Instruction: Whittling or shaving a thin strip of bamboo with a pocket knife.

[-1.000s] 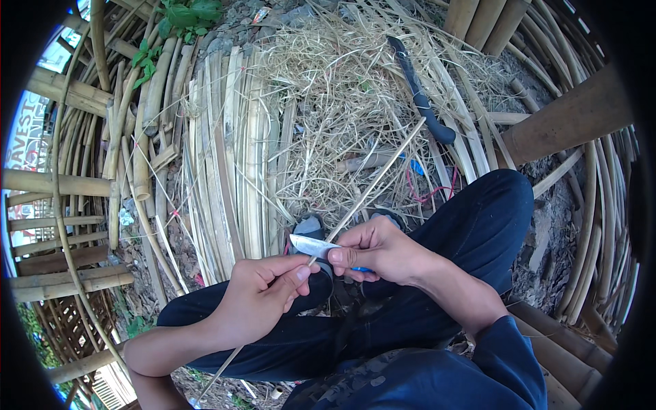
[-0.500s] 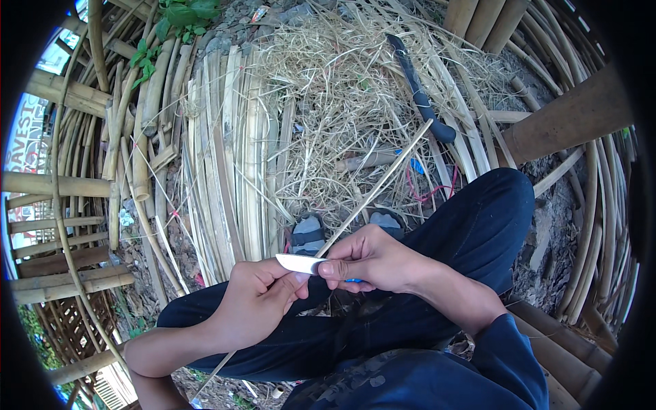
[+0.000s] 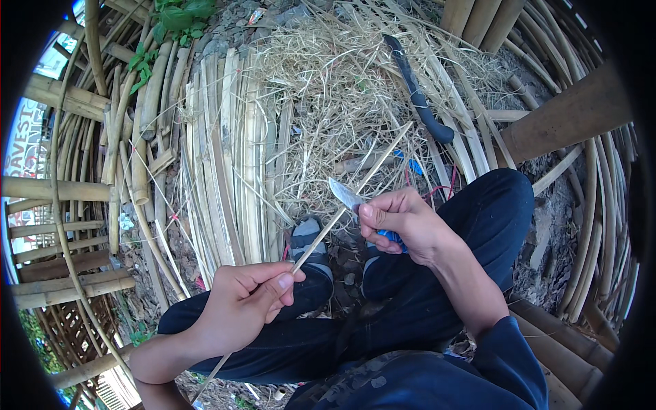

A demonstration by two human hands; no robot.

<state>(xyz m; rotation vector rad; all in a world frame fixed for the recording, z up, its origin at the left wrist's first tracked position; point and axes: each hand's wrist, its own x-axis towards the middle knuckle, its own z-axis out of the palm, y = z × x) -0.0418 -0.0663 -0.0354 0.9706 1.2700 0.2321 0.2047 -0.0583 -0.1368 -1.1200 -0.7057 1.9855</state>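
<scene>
A thin bamboo strip point(image 3: 320, 238) runs slantwise from below my left forearm up past my sandalled feet. My left hand point(image 3: 249, 295) is closed on it, thumb and fingers pinching its lower half. In my right hand point(image 3: 408, 224) is a short knife point(image 3: 346, 194) with a blue handle, mostly wrapped by the fingers. The blade points up and left and lies against or just over the strip; I cannot tell which. The strip's far end reaches over the pile of shavings point(image 3: 335, 102).
Split bamboo slats point(image 3: 229, 157) lie side by side on the left. A machete-like tool in a dark sheath point(image 3: 415, 89) rests on the shavings. A thick bamboo pole point(image 3: 567, 113) slants in at the right. Bamboo fencing point(image 3: 68, 188) stands at the far left.
My right hand with the knife has moved up and right along the strip, away from my left hand. The left hand has shifted slightly left and down, still gripping the strip.
</scene>
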